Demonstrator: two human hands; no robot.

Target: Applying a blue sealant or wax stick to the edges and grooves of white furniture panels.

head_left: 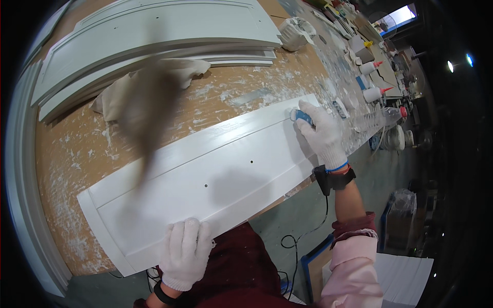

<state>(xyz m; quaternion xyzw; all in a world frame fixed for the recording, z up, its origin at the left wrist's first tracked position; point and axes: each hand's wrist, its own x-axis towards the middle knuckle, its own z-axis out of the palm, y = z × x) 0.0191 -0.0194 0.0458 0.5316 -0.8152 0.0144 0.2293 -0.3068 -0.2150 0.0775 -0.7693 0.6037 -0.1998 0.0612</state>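
Observation:
A long white panel point(231, 192) with a raised frame and two small dark holes lies aslant on the worktable. My left hand point(186, 254), in a white knitted glove, grips its near edge at the lower left, fingers together on top; the thumb is mostly hidden. At the panel's far right end, my gloved right hand point(323, 132) is closed around a small blue block point(304, 117) with a whitish edge. The block is pressed to the frame near the corner; its exact kind is hidden by the fingers.
Stacked white panels point(169, 31) stand at the back left, a beige cloth point(118, 95) beside them. Glue bottles point(374, 94) and a clear plastic bottle point(393, 115) line the right. A dark blurred shape point(151, 102) hangs close to the camera. A cable point(326, 210) dangles by my right wrist.

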